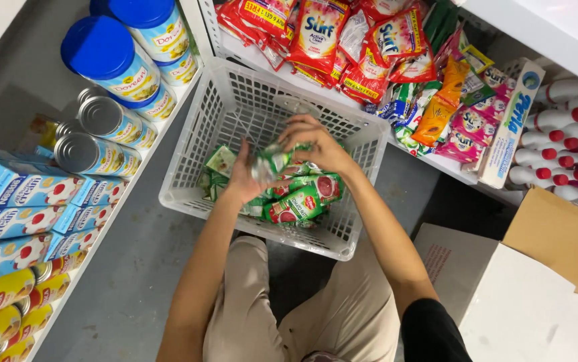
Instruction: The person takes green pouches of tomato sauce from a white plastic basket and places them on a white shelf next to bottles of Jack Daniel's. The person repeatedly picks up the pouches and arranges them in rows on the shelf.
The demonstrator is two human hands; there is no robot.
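Both my hands grip green sachets over the basket (235, 100). My left hand (243, 175) is closed on a blurred bunch of sachets (265, 164), palm turned toward the right, and my right hand (319, 144) curls over the same bunch from the far side, fingers bent down onto it. Whether each hand pinches its own sachet or they share one strip I cannot tell, since the packets are smeared.

More green and red sachets (302, 198) lie heaped in the near right part of the basket, just under my hands. The basket itself is white plastic mesh and sits on the grey floor (135, 268), between two shelves, with my knees just near of it.

On the left shelf (111, 218) stand blue-lidded tubs (111, 60) at the far end, then silver-topped cans (94, 151), then blue cartons (17, 214), and yellow and red cans (7, 298) nearest me. On the right shelf (436, 161), red detergent packets (322, 33) are piled at the far end, with mixed coloured packets (467, 124) beside them and white bottles with red caps (560, 134) at the far right. An open cardboard box (557, 234) sits near right, on the floor.
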